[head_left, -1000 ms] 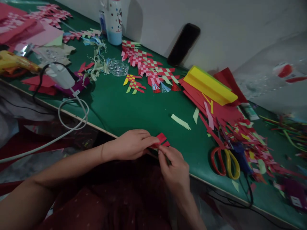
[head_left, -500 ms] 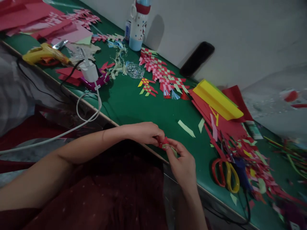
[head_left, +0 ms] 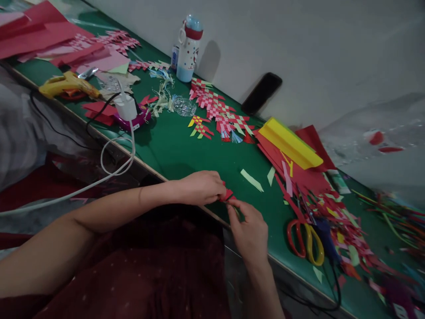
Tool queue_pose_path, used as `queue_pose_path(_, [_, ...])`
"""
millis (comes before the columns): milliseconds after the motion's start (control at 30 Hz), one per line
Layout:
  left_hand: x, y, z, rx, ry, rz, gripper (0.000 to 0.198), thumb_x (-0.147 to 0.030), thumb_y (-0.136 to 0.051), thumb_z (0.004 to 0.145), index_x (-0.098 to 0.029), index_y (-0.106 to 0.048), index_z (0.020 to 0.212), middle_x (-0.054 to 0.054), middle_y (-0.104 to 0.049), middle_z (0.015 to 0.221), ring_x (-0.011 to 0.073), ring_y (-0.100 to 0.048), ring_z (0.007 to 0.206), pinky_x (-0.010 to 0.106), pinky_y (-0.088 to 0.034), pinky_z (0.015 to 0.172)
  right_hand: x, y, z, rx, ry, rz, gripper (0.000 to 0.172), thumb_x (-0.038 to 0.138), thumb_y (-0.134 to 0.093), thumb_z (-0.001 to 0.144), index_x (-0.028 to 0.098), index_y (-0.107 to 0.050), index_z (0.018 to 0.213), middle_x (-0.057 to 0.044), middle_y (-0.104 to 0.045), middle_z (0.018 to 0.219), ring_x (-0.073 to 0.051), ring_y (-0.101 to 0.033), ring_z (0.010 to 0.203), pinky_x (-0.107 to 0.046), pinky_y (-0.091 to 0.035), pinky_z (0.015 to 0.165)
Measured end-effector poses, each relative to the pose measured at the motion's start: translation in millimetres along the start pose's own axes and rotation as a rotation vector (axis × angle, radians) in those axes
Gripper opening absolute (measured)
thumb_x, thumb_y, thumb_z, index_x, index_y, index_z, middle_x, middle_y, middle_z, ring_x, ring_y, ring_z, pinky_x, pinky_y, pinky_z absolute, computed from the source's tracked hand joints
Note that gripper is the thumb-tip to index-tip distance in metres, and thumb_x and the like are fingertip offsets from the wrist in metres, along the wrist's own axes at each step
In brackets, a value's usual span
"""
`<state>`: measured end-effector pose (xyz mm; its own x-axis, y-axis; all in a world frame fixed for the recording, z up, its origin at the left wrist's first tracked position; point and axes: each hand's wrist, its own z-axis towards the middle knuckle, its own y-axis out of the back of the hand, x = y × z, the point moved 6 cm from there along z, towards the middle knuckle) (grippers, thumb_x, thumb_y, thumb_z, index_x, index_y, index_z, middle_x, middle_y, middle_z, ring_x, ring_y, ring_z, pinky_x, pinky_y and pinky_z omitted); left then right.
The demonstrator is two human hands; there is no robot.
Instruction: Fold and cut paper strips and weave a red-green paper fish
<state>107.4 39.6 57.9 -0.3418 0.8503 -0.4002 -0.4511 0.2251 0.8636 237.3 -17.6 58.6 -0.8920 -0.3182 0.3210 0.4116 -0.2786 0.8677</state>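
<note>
Both my hands meet over the front edge of the green tabletop, around a small piece of red folded paper strips (head_left: 229,194). My left hand (head_left: 205,187) pinches its left end with curled fingers. From the right, my right hand (head_left: 249,227) grips the lower end between thumb and forefinger. Fingers cover much of the piece. Pale green paper strips (head_left: 252,180) lie just beyond my right hand. Farther back is a small woven paper fish (head_left: 201,127) in red, yellow and green, beside a row of woven red, pink and green paper fish (head_left: 217,104) with tassels.
Scissors (head_left: 306,243) with red and yellow handles lie at right among paper scraps (head_left: 348,235). Folded yellow paper (head_left: 288,144) rests on red sheets. A phone (head_left: 262,93) leans on the wall near a bottle (head_left: 189,53). At left are a yellow glue gun (head_left: 68,85) and white cable (head_left: 113,173).
The view has shifted slightly. My right fingers have slid a little lower on the red paper piece, and more of its red surface shows between my hands.
</note>
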Motion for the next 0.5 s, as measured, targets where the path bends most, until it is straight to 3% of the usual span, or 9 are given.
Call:
queue_pose_path(100, [1,1.1,-1,-0.102,-0.039,0.220,0.018,-0.020,-0.048,0.095,-0.017,-0.066,0.096,0.005,-0.069,0.095,0.0195,-0.056,0.102,0.032,-0.042,0.089,5,1,4,-0.120,0.123,-0.083,0.014,0.021,-0.055,0.090,0.019,-0.069,0.092,-0.005,-0.074,0.088,-0.019,-0.067,0.084,-0.035,-0.045,0.083])
queue_pose_path(200, [1,2.2,-8,-0.184,-0.111,0.385,0.025,-0.018,-0.039,0.099,-0.018,-0.065,0.100,0.005,-0.068,0.098,0.0185,-0.053,0.110,0.034,-0.040,0.094,9,-5,6,-0.157,0.182,-0.150,0.013,0.015,-0.057,0.089,0.019,-0.068,0.093,-0.004,-0.075,0.091,-0.019,-0.067,0.088,-0.035,-0.042,0.087])
queue_pose_path(333, [2,-2.4,-22,-0.158,-0.192,0.439,0.024,-0.019,-0.041,0.099,-0.019,-0.065,0.099,0.004,-0.068,0.093,0.0174,-0.054,0.107,0.035,-0.040,0.095,14,-21,3,-0.112,0.208,-0.136,0.012,0.015,-0.058,0.089,0.020,-0.067,0.093,-0.002,-0.075,0.094,-0.018,-0.066,0.091,-0.035,-0.039,0.091])
queue_pose_path(500, [6,-7.3,-37,-0.111,-0.197,0.379,0.024,-0.019,-0.042,0.098,-0.017,-0.065,0.103,0.004,-0.069,0.097,0.0159,-0.059,0.098,0.034,-0.043,0.095,15,-29,-5,-0.064,0.183,-0.104,0.011,0.025,-0.060,0.088,0.023,-0.069,0.095,-0.003,-0.073,0.101,-0.020,-0.063,0.097,-0.038,-0.036,0.095])
